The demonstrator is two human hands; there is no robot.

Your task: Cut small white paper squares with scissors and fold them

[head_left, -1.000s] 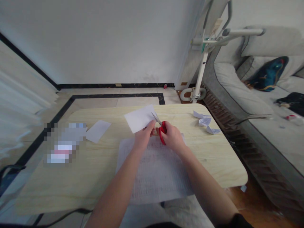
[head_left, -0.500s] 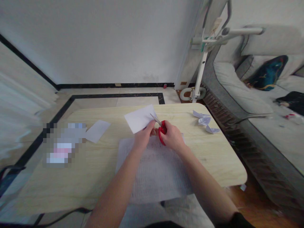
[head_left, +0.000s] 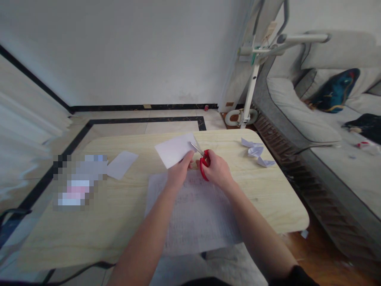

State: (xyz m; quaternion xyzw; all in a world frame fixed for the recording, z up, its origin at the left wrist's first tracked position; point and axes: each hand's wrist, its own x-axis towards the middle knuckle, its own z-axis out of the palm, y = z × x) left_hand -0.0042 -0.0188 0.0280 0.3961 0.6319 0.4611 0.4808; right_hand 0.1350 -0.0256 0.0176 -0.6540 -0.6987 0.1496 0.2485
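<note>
My left hand [head_left: 179, 169] pinches the lower edge of a white sheet of paper [head_left: 174, 150], which is held above the table and tilted. In my right hand [head_left: 218, 167] is a pair of scissors [head_left: 203, 163] with red handles, the fingers closed round the loops. The metal blades are spread and point up and left at the paper's right end, one over its face. Below both hands lies a large, thin printed sheet [head_left: 199, 214] that hangs over the table's near edge.
The pale wooden table [head_left: 125, 222] carries another white paper piece [head_left: 122, 165] at left, beside a pixelated patch. Folded paper scraps [head_left: 255, 151] lie at the right. A grey sofa [head_left: 315, 119] and a white metal stand [head_left: 251, 91] are beyond the table's right side.
The scissor blades have spread apart at the paper's right end. The paper and both hands have shifted only slightly.
</note>
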